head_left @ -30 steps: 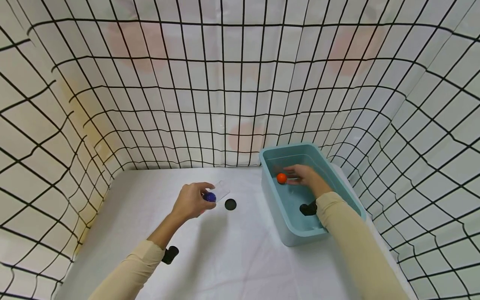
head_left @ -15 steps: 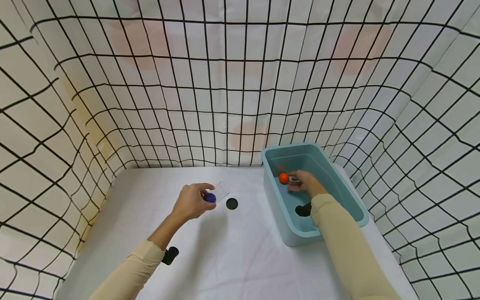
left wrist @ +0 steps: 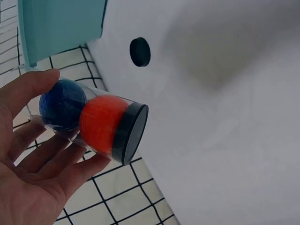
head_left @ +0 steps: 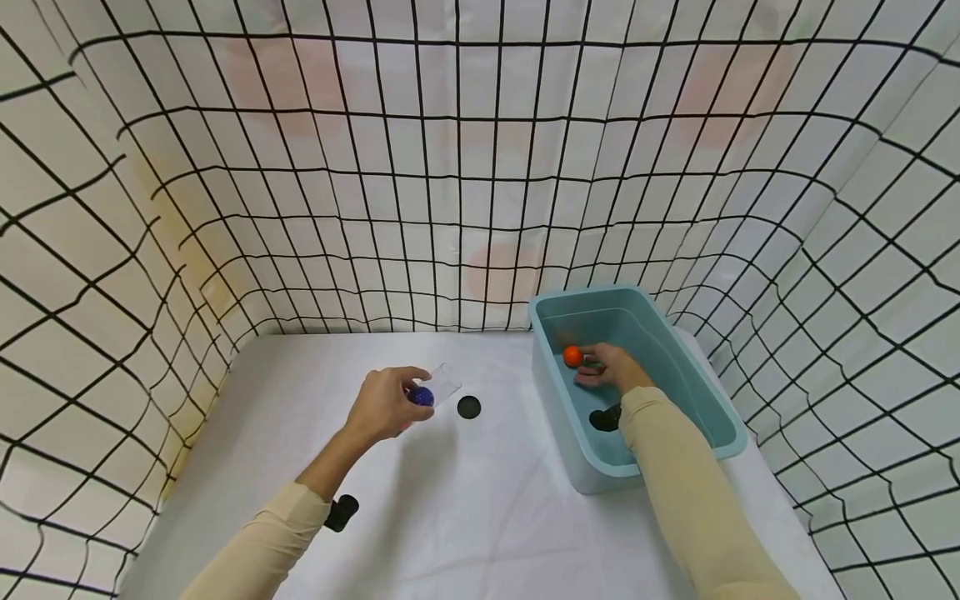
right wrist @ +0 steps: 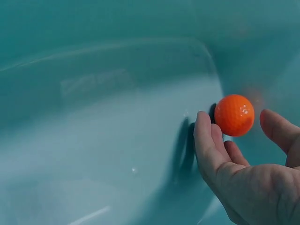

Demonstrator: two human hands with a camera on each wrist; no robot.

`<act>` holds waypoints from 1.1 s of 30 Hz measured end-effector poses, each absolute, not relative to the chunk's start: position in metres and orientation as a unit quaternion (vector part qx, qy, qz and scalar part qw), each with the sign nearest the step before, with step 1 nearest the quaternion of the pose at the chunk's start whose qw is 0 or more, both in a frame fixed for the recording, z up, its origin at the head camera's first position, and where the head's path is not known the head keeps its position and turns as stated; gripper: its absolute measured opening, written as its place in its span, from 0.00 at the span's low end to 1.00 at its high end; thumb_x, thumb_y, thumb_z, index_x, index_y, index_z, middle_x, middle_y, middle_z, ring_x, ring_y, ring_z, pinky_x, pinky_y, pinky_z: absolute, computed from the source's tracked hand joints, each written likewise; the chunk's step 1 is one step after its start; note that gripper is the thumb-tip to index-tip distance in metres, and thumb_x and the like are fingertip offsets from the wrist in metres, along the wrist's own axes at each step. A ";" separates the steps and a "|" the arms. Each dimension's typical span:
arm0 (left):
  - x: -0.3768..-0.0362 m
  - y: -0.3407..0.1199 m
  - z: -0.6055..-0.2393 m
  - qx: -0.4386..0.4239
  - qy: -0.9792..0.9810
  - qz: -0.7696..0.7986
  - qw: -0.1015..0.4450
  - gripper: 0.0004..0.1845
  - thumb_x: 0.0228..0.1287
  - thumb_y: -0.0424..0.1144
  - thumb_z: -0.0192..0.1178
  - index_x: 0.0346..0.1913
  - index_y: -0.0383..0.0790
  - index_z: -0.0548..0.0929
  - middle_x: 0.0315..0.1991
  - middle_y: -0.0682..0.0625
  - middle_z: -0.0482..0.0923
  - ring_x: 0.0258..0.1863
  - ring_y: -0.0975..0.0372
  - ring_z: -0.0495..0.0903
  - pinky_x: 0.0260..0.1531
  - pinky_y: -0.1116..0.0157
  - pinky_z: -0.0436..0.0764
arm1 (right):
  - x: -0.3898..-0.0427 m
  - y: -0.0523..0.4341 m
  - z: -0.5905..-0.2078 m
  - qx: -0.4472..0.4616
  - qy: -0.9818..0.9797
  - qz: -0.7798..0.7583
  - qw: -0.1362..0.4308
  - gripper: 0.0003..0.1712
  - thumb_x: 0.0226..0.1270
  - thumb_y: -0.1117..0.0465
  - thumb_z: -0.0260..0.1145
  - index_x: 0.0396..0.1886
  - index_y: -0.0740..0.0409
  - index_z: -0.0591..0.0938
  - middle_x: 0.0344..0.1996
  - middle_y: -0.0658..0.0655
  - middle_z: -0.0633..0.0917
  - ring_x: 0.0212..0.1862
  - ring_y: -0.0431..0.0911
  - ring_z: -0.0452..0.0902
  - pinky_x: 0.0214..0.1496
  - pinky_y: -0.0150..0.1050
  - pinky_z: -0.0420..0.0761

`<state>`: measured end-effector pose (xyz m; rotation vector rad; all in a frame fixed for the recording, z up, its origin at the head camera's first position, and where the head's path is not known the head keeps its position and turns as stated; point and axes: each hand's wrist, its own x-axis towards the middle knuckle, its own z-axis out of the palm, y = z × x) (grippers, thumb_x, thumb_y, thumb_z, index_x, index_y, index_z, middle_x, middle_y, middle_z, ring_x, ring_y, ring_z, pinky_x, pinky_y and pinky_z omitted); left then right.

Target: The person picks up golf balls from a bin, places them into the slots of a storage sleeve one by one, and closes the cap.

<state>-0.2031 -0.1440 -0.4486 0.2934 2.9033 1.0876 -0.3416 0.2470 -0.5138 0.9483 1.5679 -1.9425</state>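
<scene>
My left hand (head_left: 386,404) grips a clear plastic tube (left wrist: 79,133) between thumb and fingers, above the table. Inside the tube a blue ball (left wrist: 63,104) lies against an orange-red ball (left wrist: 102,123), and a black cap (left wrist: 130,133) closes the lower end. In the head view the tube's other end points up and away to the right. My right hand (head_left: 607,367) reaches down into a light blue bin (head_left: 581,477). An orange golf ball (right wrist: 234,115) sits near the bin wall, between my spread thumb and fingers; the thumb is apart from it.
A round black cap (head_left: 468,407) lies on the white table (head_left: 487,517), between the left hand and the bin. Black netting (head_left: 491,179) over white cloth surrounds the back and both sides. Small black devices (head_left: 342,512) are worn at both wrists.
My right hand has moved slightly towards me within the bin, its fingers lowering beside the orange golf ball. The left hand keeps its hold on the tube. The head view has shifted slightly.
</scene>
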 end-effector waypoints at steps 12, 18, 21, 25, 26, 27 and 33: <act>-0.200 -0.150 -0.446 0.084 0.934 0.347 0.015 0.27 0.49 0.38 0.78 0.56 0.40 0.86 0.44 0.39 0.88 0.38 0.54 0.88 0.33 0.62 0.88 | -0.351 0.235 -0.518 0.380 0.520 -0.725 0.242 0.38 0.79 0.59 0.57 0.81 0.56 0.51 0.76 0.62 0.61 0.73 0.54 0.64 0.72 0.47 0.71; -0.199 -0.152 -0.448 0.078 0.933 0.351 0.018 0.28 0.50 0.38 0.78 0.57 0.39 0.86 0.45 0.39 0.88 0.38 0.53 0.88 0.31 0.62 0.88 | -0.358 0.233 -0.523 0.400 0.509 -0.726 0.232 0.38 0.78 0.60 0.57 0.81 0.56 0.52 0.71 0.63 0.66 0.72 0.53 0.67 0.72 0.46 0.72; -0.199 -0.152 -0.449 0.076 0.934 0.349 0.016 0.28 0.50 0.38 0.79 0.56 0.39 0.86 0.45 0.39 0.88 0.38 0.53 0.88 0.32 0.61 0.88 | -0.359 0.233 -0.525 0.405 0.512 -0.723 0.228 0.38 0.79 0.59 0.57 0.81 0.57 0.52 0.71 0.63 0.67 0.73 0.52 0.67 0.71 0.45 0.73; -0.198 -0.153 -0.450 0.072 0.935 0.348 0.017 0.28 0.50 0.39 0.79 0.56 0.39 0.86 0.45 0.39 0.88 0.38 0.53 0.88 0.34 0.60 0.88 | -0.358 0.233 -0.524 0.398 0.516 -0.722 0.232 0.38 0.79 0.59 0.56 0.81 0.57 0.52 0.72 0.64 0.66 0.73 0.52 0.66 0.72 0.45 0.72; -0.198 -0.153 -0.450 0.071 0.935 0.347 0.017 0.28 0.50 0.39 0.79 0.56 0.39 0.86 0.45 0.39 0.88 0.39 0.53 0.88 0.34 0.60 0.89 | -0.359 0.233 -0.524 0.397 0.516 -0.722 0.234 0.37 0.79 0.59 0.56 0.81 0.57 0.52 0.70 0.64 0.67 0.73 0.53 0.67 0.72 0.45 0.72; -0.198 -0.153 -0.450 0.070 0.935 0.347 0.018 0.28 0.50 0.39 0.79 0.57 0.39 0.86 0.45 0.39 0.88 0.39 0.52 0.88 0.35 0.59 0.89 | -0.358 0.233 -0.523 0.395 0.516 -0.722 0.236 0.37 0.79 0.59 0.56 0.81 0.57 0.52 0.69 0.64 0.67 0.72 0.53 0.67 0.72 0.46 0.72; -0.198 -0.155 -0.452 0.066 0.935 0.348 0.020 0.28 0.50 0.38 0.78 0.57 0.39 0.85 0.46 0.39 0.88 0.38 0.53 0.88 0.33 0.60 0.88 | -0.357 0.228 -0.522 0.393 0.508 -0.727 0.241 0.36 0.79 0.59 0.56 0.81 0.56 0.53 0.73 0.63 0.65 0.64 0.52 0.71 0.72 0.45 0.71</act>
